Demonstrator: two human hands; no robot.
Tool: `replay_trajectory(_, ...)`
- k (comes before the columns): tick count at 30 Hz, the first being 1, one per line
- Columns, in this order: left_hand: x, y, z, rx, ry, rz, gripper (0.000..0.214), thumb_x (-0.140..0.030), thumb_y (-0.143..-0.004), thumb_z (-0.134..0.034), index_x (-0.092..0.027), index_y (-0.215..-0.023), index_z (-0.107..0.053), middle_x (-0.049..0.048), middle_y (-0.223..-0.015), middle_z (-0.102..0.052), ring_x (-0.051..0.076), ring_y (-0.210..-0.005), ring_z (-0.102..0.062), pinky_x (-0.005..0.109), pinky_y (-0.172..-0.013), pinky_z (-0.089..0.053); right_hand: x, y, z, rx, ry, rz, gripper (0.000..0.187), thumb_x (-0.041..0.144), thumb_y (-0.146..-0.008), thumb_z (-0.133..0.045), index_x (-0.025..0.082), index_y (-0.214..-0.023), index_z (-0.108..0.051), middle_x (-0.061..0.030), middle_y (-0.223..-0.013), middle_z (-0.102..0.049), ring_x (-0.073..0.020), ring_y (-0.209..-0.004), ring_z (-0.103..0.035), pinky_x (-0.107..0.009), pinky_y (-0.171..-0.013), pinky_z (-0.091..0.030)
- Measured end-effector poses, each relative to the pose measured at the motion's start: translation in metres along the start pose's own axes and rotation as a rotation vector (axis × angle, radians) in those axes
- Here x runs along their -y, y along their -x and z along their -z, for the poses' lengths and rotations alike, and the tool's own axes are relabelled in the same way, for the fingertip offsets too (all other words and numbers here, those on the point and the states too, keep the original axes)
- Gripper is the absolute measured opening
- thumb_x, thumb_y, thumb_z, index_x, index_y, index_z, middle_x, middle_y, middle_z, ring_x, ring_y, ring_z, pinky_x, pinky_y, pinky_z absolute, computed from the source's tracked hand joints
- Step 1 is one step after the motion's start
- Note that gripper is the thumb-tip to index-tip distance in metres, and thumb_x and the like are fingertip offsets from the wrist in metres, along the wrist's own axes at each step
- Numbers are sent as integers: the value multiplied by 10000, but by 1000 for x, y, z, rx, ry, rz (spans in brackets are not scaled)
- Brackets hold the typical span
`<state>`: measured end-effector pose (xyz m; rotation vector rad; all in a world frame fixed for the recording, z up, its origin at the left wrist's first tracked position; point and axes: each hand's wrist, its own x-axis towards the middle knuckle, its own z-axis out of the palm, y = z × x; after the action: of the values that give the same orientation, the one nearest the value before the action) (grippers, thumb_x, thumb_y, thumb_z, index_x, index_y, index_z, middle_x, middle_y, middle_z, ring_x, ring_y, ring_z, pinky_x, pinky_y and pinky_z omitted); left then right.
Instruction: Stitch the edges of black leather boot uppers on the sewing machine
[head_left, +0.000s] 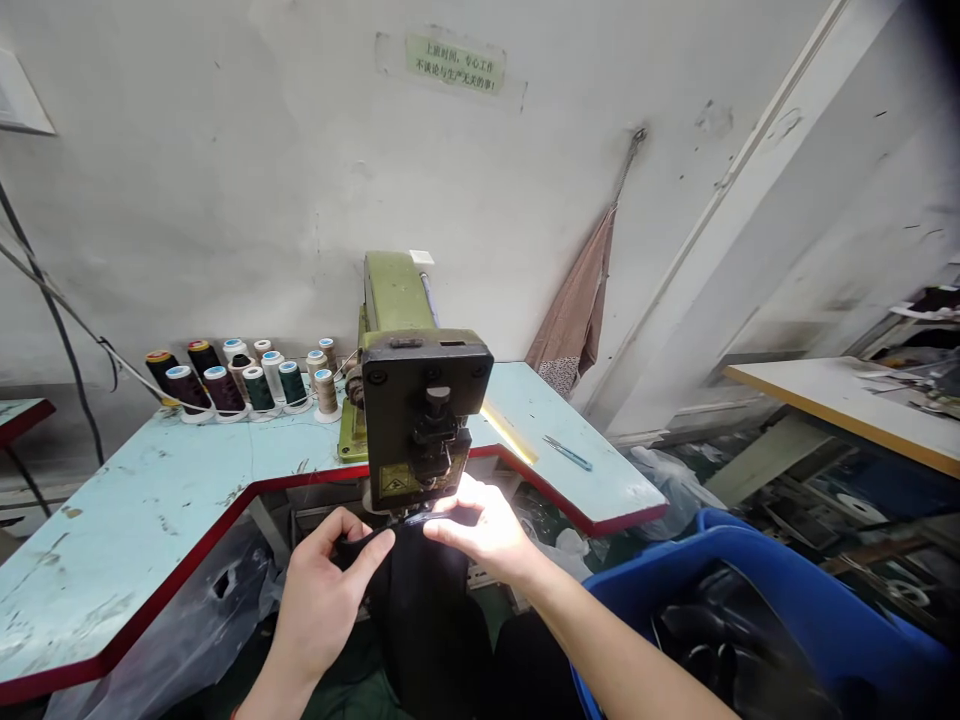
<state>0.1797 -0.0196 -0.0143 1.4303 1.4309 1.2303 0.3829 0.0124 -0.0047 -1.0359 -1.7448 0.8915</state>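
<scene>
A piece of black fabric (420, 600) hangs down below the head of a green and black sewing machine (427, 420). My left hand (322, 580) pinches the fabric's upper edge on the left, between thumb and fingers. On the right, my right hand (484, 525) pinches the same edge, close under the machine head. Between the two hands the edge lies at the needle area, lit by a bright lamp. The needle tip itself is too small to make out.
Several thread spools (259, 385) stand left of the machine on the light blue table (187, 480). Thread snips (568, 453) and a yellowish ruler (510, 432) lie to the right. A blue bin (750, 560) holding dark items is at my right. Brown cloth (581, 290) hangs on the wall.
</scene>
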Motion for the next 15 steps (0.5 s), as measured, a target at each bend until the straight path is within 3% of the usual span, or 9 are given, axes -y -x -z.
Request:
replay_trajectory(6, 8, -4, 14, 24, -21, -5, 444, -565, -758, -643, -226, -669, -371, -46, -670, -372, 144, -647, -360, 252, -590, -320, 11, -3, -11, -36, -28, -104, 174, 316, -672, -786, 183, -666, -675, -27, -768, -686, -200, -762, -623, -330, -744, -512)
replay_trajectory(11, -14, -8, 22, 138, -366, -166, 309, -548, -771, -628, -249, -835, -586, 19, -865, -571, 233, -845, -539, 336, -744, -417, 20, -6, -16, -18, -28, -142, 219, 324, -666, -779, 173, -625, -625, -4, -696, -638, -170, -702, -584, -283, -669, -485)
replay_trajectory(15, -20, -10, 14, 178, -459, -231, 246, -485, -796, -624, -242, -764, -646, 44, -901, -629, 258, -930, -577, 357, -781, -443, 25, -10, -11, 53, 45, -92, 211, 308, -705, -749, 166, -618, -620, 2, -674, -619, -165, -692, -571, -279, -658, -468)
